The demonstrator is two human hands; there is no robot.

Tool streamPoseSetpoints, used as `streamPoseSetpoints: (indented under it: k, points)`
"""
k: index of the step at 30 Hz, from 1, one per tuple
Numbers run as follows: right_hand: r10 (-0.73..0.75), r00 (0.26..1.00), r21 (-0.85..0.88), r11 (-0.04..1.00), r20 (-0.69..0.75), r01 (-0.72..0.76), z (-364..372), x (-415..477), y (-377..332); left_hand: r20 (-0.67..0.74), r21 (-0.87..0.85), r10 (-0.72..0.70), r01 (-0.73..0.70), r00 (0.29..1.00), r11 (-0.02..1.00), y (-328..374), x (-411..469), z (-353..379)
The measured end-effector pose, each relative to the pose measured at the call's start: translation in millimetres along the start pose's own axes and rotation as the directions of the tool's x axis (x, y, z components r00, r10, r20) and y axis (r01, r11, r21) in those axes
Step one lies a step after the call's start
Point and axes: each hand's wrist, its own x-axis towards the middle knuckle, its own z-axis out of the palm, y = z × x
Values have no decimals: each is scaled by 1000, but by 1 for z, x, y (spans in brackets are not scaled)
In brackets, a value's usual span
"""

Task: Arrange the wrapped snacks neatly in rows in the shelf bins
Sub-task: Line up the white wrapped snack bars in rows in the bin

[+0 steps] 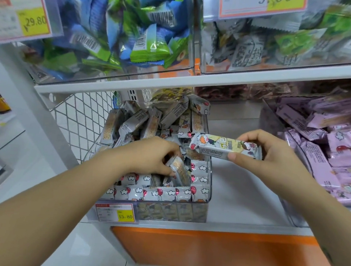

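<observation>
A clear plastic bin (209,179) on the lower shelf holds several grey wrapped snack bars with cloud and balloon prints. At its front the bars stand in neat rows (155,192); at the back they lie in a loose heap (150,119). My left hand (150,156) reaches into the middle of the bin and grips one grey bar (179,170), tilted on end. My right hand (274,156) holds another grey bar (218,147) lengthwise above the bin's right edge, pinched at its right end.
A second clear bin of pink wrapped snacks (320,148) stands to the right. Bare white shelf (240,183) lies between the bins. Upper bins hold blue-green (127,30) and grey-green packets (277,39). A wire mesh panel (80,118) closes the shelf's left side. An orange base panel (212,249) runs below.
</observation>
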Motion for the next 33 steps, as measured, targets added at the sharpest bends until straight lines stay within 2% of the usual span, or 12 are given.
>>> streamPoseSetpoints:
  k: [4, 8, 10, 14, 16, 19, 22, 25, 26, 29, 33]
  points:
    - [12, 1000, 60, 998, -9, -11, 1, 0, -1, -141, -251, -16, -20, 990, 968, 0, -16, -14]
    - [12, 1000, 163, 986, 10, -13, 6, -1, -7, -266, -526, -123, -37, 956, 849, 2, -29, -15]
    - [29, 1000, 269, 963, 6, -29, 10, -1, -11, -324, -612, -193, -49, 926, 789, 5, -33, -14]
    - [62, 997, 534, 842, 49, -79, 22, -1, -17, -381, -755, -304, -104, 873, 648, 15, -46, -14]
    - [61, 996, 513, 854, 63, -85, 30, -4, -18, -365, -821, -368, -110, 855, 560, 17, -53, -9]
    - [66, 997, 463, 883, 36, -75, 41, -7, -18, -323, -916, -442, -159, 837, 368, 19, -64, 1]
    - [56, 998, 411, 910, 24, -61, 47, -13, -23, -308, -943, -494, -193, 813, 271, 21, -75, 10]
    - [41, 998, 394, 918, 37, -52, 50, -18, -29, -267, -961, -537, -260, 800, 91, 24, -81, 15]
    - [33, 998, 383, 922, 49, -49, 50, -20, -31, -272, -960, -540, -259, 796, 102, 24, -81, 16]
    - [-29, 994, 319, 948, 107, -6, 55, -26, -36, -352, -930, -516, -227, 781, 290, 19, -80, 19]
    - [-108, 987, 158, 984, 121, 88, 63, -28, -36, -372, -918, -432, -255, 822, 305, 18, -82, 18]
